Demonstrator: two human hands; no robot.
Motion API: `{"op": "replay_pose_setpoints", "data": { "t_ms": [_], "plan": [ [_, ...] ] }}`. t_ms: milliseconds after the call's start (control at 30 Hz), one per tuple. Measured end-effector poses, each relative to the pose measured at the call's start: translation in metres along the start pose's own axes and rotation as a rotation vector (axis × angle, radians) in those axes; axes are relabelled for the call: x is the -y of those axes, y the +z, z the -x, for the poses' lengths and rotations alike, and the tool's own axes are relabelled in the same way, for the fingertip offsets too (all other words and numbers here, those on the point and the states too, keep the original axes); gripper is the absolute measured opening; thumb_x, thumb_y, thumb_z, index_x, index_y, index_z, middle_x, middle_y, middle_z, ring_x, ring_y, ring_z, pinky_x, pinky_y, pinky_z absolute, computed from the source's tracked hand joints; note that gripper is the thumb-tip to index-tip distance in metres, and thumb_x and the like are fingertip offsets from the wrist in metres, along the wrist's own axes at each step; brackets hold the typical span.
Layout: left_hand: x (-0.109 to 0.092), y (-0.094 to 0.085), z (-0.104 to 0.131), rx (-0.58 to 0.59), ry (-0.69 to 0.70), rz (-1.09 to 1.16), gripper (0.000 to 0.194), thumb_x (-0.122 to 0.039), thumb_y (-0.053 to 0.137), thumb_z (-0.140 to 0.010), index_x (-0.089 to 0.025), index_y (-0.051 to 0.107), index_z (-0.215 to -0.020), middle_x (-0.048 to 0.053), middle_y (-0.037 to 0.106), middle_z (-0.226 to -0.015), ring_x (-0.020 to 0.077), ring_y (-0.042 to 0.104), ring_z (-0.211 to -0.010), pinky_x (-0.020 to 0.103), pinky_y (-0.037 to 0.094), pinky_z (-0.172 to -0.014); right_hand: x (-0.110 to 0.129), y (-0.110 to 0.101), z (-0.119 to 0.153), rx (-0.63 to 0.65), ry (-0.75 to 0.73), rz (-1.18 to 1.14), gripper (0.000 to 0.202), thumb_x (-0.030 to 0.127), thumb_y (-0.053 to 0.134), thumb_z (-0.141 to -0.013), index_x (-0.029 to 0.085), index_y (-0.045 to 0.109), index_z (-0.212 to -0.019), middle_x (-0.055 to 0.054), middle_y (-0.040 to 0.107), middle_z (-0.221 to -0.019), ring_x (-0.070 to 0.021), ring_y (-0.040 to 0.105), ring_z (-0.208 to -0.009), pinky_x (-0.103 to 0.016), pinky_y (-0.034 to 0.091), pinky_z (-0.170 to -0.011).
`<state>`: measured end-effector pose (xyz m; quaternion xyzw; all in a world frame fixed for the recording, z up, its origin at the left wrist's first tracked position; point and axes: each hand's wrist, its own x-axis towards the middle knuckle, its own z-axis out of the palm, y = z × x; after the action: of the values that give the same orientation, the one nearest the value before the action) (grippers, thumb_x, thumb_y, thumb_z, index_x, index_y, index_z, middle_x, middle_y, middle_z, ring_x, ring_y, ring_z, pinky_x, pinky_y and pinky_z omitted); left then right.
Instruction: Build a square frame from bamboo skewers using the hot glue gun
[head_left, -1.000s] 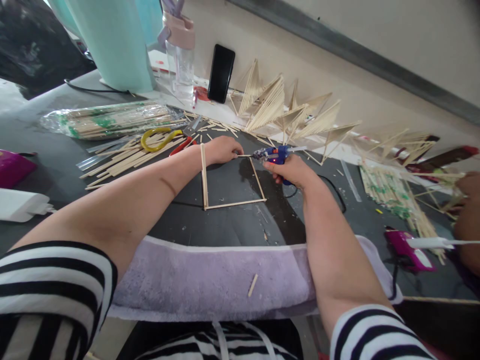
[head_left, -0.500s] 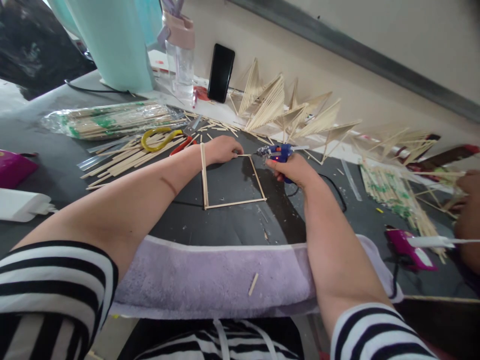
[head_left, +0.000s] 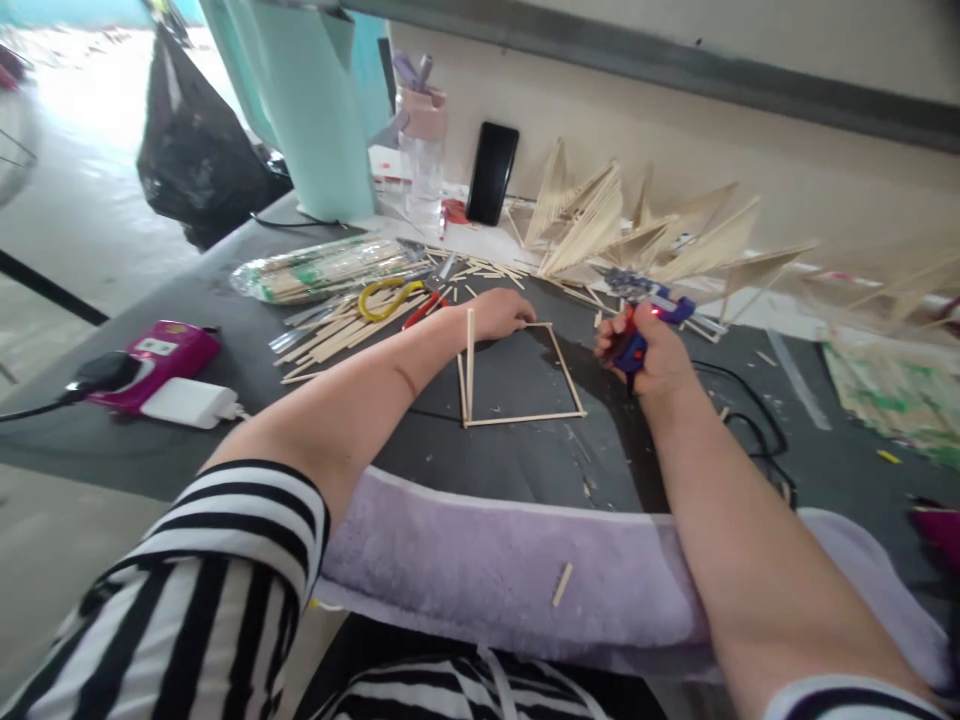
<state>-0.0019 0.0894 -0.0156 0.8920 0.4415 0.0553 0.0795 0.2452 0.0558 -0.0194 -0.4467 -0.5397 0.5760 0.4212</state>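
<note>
My left hand [head_left: 504,314] is closed at the far side of a square wooden stick frame [head_left: 525,419], its fingertips pinching the far stick near its left end. The frame lies on the dark tabletop. At its left side another stick [head_left: 470,360] rises from the near corner, passing in front of my left wrist. To the right of the frame, my right hand [head_left: 654,352] is wrapped round a blue glue gun [head_left: 628,352] with a red light lit. The gun is held above the table, apart from the frame.
Loose sticks [head_left: 337,335], a yellow tool handle [head_left: 390,301] and bagged sticks [head_left: 330,268] lie left. Behind stand a phone [head_left: 493,173], a bottle [head_left: 424,150] and fan-like stick structures [head_left: 592,225]. A power adapter [head_left: 161,360] sits far left. A purple cloth [head_left: 510,570] covers the near edge.
My right hand has drawn the glue gun away from the far stick, to the right, and turned it. My left hand stays at the frame. The whole view has swung left.
</note>
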Motion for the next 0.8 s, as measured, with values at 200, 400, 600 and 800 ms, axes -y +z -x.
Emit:
{"op": "replay_pose_setpoints", "data": {
  "t_ms": [200,400,600,800],
  "plan": [
    [0.015,-0.05,0.021,0.038,-0.152,-0.018,0.029,-0.017,0.056,-0.09,-0.012,0.074,-0.113,0.005,0.075,-0.114,0.0113,0.065,-0.101,0.017,0.046,-0.091,-0.002,0.012,0.009,0.151,-0.044,-0.105,0.05,0.07,0.064,-0.073,0.025,0.044,-0.073,-0.001,0.046,-0.08,-0.0129,0.046,-0.063,-0.03,0.046,-0.062],
    [0.063,-0.101,0.056,0.328,-0.541,-0.152,0.011,-0.019,0.067,-0.072,-0.021,0.076,-0.079,0.0,0.074,-0.072,0.0156,0.067,-0.072,0.022,0.051,-0.068,-0.008,0.015,0.004,0.186,-0.004,-0.087,0.054,0.073,0.072,-0.061,0.024,0.051,-0.071,-0.003,0.057,-0.081,-0.0152,0.053,-0.062,-0.033,0.053,-0.06],
    [0.079,-0.067,0.039,0.406,-0.557,-0.434,0.009,-0.021,0.071,-0.054,-0.019,0.074,-0.063,0.003,0.061,-0.047,0.0197,0.063,-0.053,0.029,0.053,-0.059,-0.011,0.016,0.002,0.214,0.011,-0.053,0.055,0.073,0.073,-0.06,0.023,0.053,-0.07,-0.003,0.06,-0.079,-0.0149,0.056,-0.061,-0.032,0.054,-0.06],
    [0.09,-0.05,0.031,0.333,-0.558,-0.443,0.02,-0.03,0.076,-0.053,-0.019,0.076,-0.069,0.008,0.065,-0.055,0.0269,0.068,-0.069,0.036,0.055,-0.068,-0.014,0.016,0.0,0.234,0.016,-0.092,0.054,0.069,0.077,-0.06,0.021,0.054,-0.069,-0.002,0.061,-0.075,-0.0142,0.057,-0.06,-0.03,0.053,-0.059]
  ]
}}
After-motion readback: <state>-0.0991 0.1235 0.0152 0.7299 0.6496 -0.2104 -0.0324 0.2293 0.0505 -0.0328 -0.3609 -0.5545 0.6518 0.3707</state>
